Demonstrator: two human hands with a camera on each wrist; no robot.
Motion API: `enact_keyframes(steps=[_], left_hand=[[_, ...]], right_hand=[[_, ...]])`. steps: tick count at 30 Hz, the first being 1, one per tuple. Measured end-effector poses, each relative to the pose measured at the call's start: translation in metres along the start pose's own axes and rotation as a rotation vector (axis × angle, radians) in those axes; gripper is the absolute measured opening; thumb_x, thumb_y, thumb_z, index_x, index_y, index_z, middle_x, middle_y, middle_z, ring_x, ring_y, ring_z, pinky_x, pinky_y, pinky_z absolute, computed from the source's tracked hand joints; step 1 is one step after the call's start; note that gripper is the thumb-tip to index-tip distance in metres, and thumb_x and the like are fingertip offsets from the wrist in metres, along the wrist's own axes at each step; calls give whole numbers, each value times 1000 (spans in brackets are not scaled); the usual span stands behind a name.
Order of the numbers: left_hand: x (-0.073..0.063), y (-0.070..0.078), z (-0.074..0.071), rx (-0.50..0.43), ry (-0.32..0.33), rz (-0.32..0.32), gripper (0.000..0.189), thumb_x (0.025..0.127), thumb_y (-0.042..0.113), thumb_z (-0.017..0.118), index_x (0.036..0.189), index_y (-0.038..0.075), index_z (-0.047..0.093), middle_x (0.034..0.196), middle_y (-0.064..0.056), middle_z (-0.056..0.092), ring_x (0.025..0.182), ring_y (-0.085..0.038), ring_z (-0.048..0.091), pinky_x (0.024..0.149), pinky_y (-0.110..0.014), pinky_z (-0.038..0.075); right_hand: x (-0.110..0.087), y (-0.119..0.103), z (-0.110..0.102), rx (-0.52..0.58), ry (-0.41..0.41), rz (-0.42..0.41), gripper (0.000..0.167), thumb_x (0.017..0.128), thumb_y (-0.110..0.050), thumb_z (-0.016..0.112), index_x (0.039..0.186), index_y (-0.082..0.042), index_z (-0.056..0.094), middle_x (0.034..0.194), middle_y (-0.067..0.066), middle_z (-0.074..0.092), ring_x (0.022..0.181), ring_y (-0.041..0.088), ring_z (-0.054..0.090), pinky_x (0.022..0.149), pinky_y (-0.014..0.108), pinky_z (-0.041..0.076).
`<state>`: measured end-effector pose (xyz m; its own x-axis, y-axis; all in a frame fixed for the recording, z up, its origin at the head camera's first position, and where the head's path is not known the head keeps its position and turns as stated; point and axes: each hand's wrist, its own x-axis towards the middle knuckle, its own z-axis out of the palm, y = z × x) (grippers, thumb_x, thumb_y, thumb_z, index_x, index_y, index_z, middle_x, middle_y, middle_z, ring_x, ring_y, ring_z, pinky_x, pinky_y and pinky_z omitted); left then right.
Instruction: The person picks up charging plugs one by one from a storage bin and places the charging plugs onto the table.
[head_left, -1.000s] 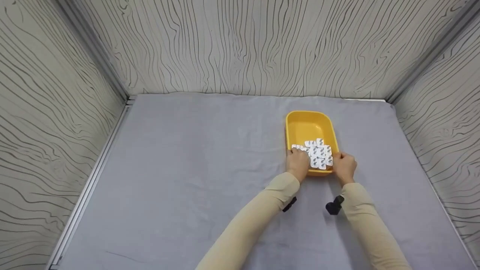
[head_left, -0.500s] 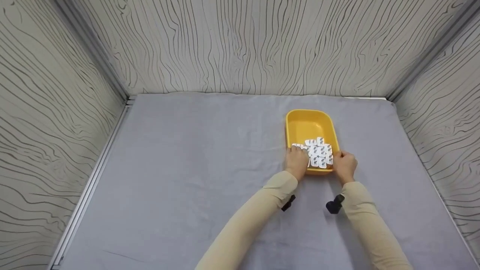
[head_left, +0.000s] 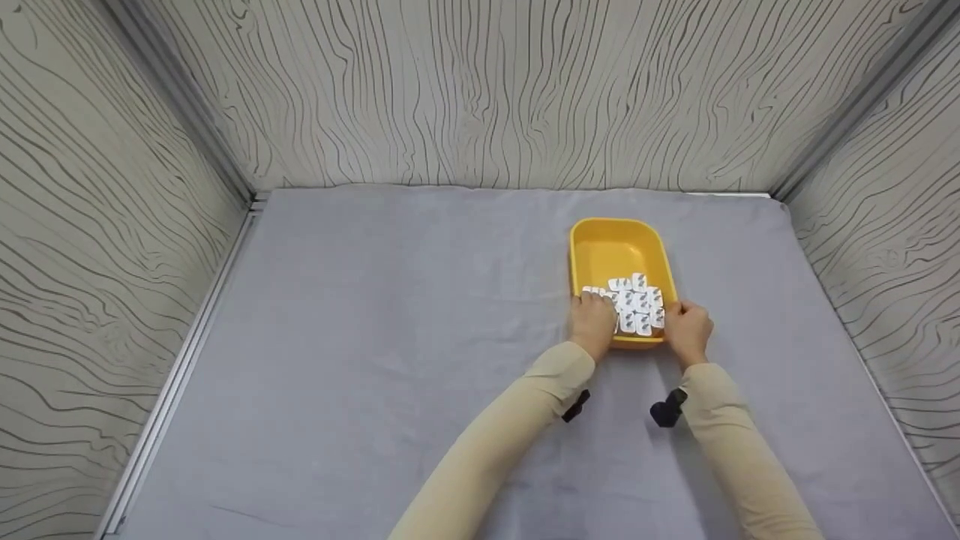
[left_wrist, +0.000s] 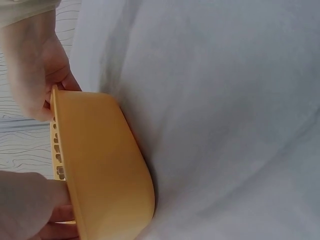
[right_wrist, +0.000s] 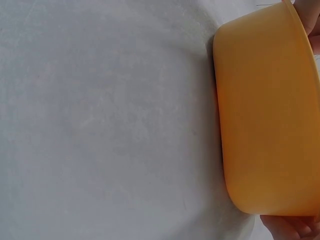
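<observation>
A yellow plastic basin [head_left: 609, 261] with rounded corners stands at the right of the table. Small white rounded-rectangle pieces [head_left: 634, 303] with dark grey marks lie several deep in its near half. My left hand [head_left: 592, 324] grips the left side near the front corner, fingers curled over the rim and overlapping some of the pieces. On the opposite side, my right hand [head_left: 688, 330] holds the rim. The left wrist view shows the basin's outer wall [left_wrist: 107, 160] between both hands. Its wall [right_wrist: 270, 115] also fills the right part of the right wrist view.
A grey cloth [head_left: 360, 322] with slight creases covers the table. Pale walls with a wood-grain pattern [head_left: 480, 97] rise behind and at both sides. Black camera mounts [head_left: 667, 409] sit under the wrists. Metal rail [head_left: 180, 367] runs along the left edge.
</observation>
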<state>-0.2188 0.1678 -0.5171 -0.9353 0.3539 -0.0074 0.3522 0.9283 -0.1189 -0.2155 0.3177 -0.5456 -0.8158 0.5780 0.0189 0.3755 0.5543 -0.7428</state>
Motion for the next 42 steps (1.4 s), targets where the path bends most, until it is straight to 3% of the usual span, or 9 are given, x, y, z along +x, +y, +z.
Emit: enact_keyframes(steps=[8,12,21,30,33,40,42], left_hand=[[1,1,1,3,-4,-11,27,98,23,42,112,25,65,110,12,69,103,-5,58,89,-21,45],[2,1,0,21,19,-7,24,97,25,44,110,25,65,107,12,69,101,-4,58,84,-20,45],[0,-1,2,22,128,-7,22,96,22,45,111,23,61,99,9,71,90,-6,62,74,-18,45],[-1,1,0,55,313,-52,12,94,21,49,93,23,60,85,9,70,76,-5,63,65,-16,48],[-3,2,-4,46,302,-60,18,94,20,48,93,22,66,86,10,69,76,-4,63,65,-16,48],[-6,2,-11,-17,210,-24,21,91,17,55,97,23,75,93,6,65,76,-5,65,63,-17,52],[-7,2,-11,-27,214,-11,22,91,16,56,95,23,76,93,5,64,74,-5,65,62,-16,53]], right_hand=[[0,0,1,1,-4,16,33,91,-9,41,59,-7,48,58,1,45,62,19,41,54,26,30],[0,-1,1,3,-10,19,34,91,-9,41,57,-9,46,58,1,44,62,19,40,54,26,30],[-1,1,2,-5,-1,4,34,91,-9,41,57,-7,46,59,4,46,63,21,41,55,27,30],[-1,1,3,-4,29,-27,36,91,-9,41,55,-8,44,56,1,42,62,22,40,54,27,29],[0,2,3,0,27,-18,36,91,-9,42,55,-8,44,56,0,41,62,21,40,53,27,29],[3,3,3,-4,-3,28,33,92,-10,42,60,-6,49,62,2,46,66,21,42,55,26,31],[3,3,3,-1,1,22,32,92,-10,42,60,-6,49,61,3,47,65,20,42,54,26,31]])
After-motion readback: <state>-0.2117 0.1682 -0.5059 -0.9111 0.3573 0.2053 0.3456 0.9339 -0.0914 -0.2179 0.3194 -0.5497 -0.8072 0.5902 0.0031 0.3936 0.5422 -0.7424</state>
